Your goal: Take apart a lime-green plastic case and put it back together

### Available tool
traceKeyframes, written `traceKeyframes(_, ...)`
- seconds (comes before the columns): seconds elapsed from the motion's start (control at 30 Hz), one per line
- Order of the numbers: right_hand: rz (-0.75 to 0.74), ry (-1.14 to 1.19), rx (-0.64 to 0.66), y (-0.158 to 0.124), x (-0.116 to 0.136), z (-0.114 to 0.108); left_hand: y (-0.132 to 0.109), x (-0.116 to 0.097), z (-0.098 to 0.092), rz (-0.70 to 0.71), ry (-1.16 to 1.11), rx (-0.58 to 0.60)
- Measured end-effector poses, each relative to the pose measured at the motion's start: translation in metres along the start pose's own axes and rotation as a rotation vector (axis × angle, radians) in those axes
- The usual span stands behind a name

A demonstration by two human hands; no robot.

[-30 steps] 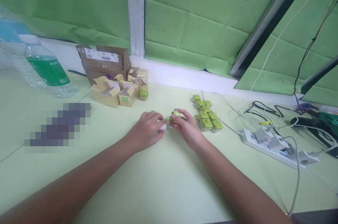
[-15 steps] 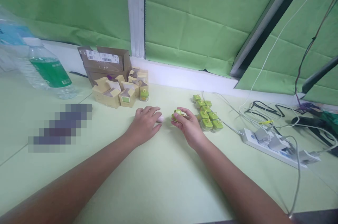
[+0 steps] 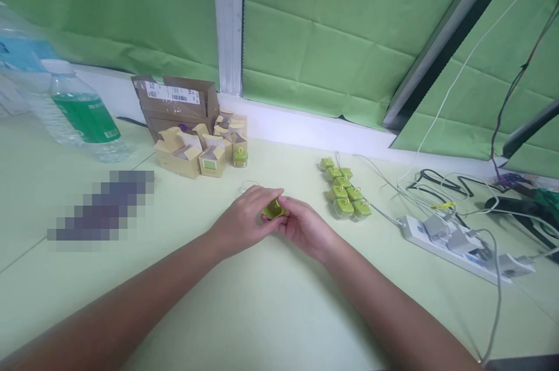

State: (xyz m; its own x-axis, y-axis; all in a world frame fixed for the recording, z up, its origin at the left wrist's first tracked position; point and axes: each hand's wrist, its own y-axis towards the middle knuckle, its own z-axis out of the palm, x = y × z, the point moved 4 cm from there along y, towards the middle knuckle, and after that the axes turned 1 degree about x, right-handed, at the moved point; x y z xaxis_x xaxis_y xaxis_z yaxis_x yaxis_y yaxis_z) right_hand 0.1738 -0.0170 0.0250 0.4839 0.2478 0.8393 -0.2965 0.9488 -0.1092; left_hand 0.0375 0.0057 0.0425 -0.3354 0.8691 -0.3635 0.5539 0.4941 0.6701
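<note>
Both bare hands meet over the pale green bench [image 3: 279,301], with a small yellow-green hollow piece, seemingly plastic, [image 3: 274,209] between them, its open side showing. The left hand [image 3: 242,218] curls around it, thumb and forefinger pinching it from either side; the right hand [image 3: 308,228] has its fingers bent in, thumb against the piece's right edge, though the hidden fingertips leave their exact hold unclear. The step in hand looks like two-handed handling of this piece; as a judgement, the next move calls for a steady, light pinch from one hand while the other adjusts its hold. Half a second ago the hands were apart, the right holding a green piece and the left beside a pale rounded piece; now they touch and that pale piece is out of sight. The cluster of small clear square jars with green looped lids [image 3: 343,207], right of the hands, and the open cream cardboard cartons [image 3: 212,161] beyond the left hand appear unmoved.
</note>
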Motion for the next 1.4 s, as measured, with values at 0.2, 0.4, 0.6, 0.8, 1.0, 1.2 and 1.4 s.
traceKeyframes(0.2,-0.007,-0.060,-0.130,0.003,0.003,-0.010,-0.003,0.003,-0.005,0.006,0.004,-0.050)
traceKeyframes(0.4,-0.009,-0.141,-0.147,0.004,0.006,-0.017,-0.005,0.004,-0.006,-0.014,0.010,-0.048)
traceKeyframes(0.6,-0.025,-0.167,-0.158,0.006,0.004,-0.020,-0.006,0.005,-0.004,-0.027,-0.013,-0.051)
traceKeyframes(0.8,-0.051,-0.128,-0.213,0.006,0.001,-0.021,-0.007,0.004,-0.002,-0.100,-0.038,-0.040)
traceKeyframes(1.0,-0.043,-0.103,-0.232,0.003,-0.001,-0.014,-0.008,0.005,-0.002,-0.178,-0.059,-0.017)
traceKeyframes(1.2,-0.057,-0.027,-0.257,0.001,0.001,-0.013,-0.006,0.004,-0.005,-0.211,-0.122,-0.002)
traceKeyframes(1.4,-0.067,-0.071,-0.287,0.002,0.000,-0.016,-0.004,0.003,-0.007,-0.091,-0.055,-0.082)
